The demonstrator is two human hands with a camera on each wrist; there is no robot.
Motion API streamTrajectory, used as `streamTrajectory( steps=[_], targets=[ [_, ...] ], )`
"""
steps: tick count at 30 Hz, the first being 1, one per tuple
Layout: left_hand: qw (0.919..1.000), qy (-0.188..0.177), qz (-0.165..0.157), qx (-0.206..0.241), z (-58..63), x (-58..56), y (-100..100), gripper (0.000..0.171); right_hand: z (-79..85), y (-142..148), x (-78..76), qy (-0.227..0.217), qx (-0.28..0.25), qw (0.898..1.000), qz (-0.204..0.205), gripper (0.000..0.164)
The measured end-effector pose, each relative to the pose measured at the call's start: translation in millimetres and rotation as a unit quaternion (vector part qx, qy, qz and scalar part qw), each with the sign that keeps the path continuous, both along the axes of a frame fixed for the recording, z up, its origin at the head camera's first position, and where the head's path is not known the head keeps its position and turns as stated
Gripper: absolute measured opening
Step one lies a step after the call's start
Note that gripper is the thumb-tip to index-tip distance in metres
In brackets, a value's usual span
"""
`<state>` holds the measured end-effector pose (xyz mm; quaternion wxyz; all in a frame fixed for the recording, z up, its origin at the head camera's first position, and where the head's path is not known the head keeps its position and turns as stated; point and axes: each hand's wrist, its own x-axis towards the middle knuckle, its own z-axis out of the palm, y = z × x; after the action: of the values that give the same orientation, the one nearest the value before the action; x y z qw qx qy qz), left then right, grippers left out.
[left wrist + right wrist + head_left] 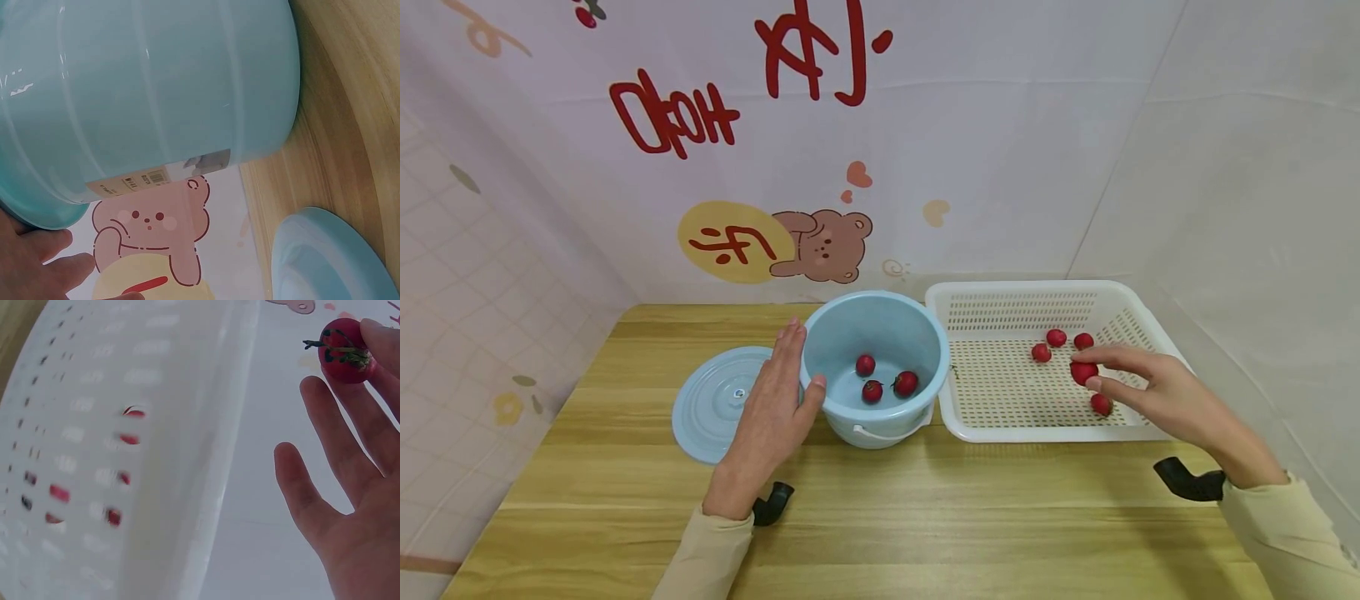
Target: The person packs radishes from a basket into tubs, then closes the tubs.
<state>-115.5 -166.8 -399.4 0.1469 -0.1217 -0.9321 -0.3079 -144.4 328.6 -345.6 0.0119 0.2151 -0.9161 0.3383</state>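
My right hand point(1176, 398) pinches a small red tomato point(1083, 372) between thumb and fingertips above the white basket point(985, 434). In the right wrist view this tomato point(340, 347) shows a green stem, and the other fingers spread apart. My left hand point(775, 408) lies along the left rim of the light-blue bucket point(872, 429), its fingers nearly straight. The left wrist view shows its fingers point(47, 265) at the bucket's rim. Three tomatoes sit inside the bucket, one of them near the right wall point(906, 383). Several more tomatoes point(1056, 337) lie in the basket.
A round light-blue lid point(711, 417) lies on the wooden table point(925, 517) left of the bucket, partly behind my left hand. The bucket's white handle point(891, 435) hangs down in front. A printed cloth point(1000, 167) stands behind the table.
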Motion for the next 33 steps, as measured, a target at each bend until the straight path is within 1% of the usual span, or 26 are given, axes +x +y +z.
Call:
streamTrajectory(
  steps=[7, 11, 17, 21, 24, 29, 33],
  targets=[
    [0.9999, 0.010, -0.006, 0.009, 0.5, 0.3, 0, 0.072, 9.1, -11, 6.3, 0.024, -0.022, 0.999, -0.013, 0.036],
    [0.9999, 0.013, -0.006, 0.004, 0.3, 0.0, 0, 0.072, 13.9, -20, 9.2, 0.021, -0.043, 0.999, -0.018, 0.035],
    [0.9999, 0.014, -0.005, 0.001, 0.8, 1.3, 0, 0.072, 16.0, -39, 9.3, 0.020, -0.091, 0.996, 0.011, 0.041],
    [0.9998, 0.017, -0.005, -0.003, 0.2, 1.6, 0, 0.072, 16.9, -53, 8.1, 0.048, -0.108, 0.993, 0.022, 0.041],
    [0.9998, 0.017, -0.004, -0.004, 0.1, 2.3, 0, 0.072, 16.1, -64, 5.6, 0.085, -0.107, 0.990, 0.029, 0.039],
    [0.9998, 0.017, -0.003, -0.004, 0.5, 2.7, 0, 0.072, 13.8, -78, 2.4, 0.104, -0.137, 0.984, 0.055, 0.039],
    [0.9998, 0.017, -0.002, -0.007, 0.6, 1.6, 0, 0.072, 13.6, -90, 0.2, 0.121, -0.160, 0.977, 0.077, 0.044]
  ],
)
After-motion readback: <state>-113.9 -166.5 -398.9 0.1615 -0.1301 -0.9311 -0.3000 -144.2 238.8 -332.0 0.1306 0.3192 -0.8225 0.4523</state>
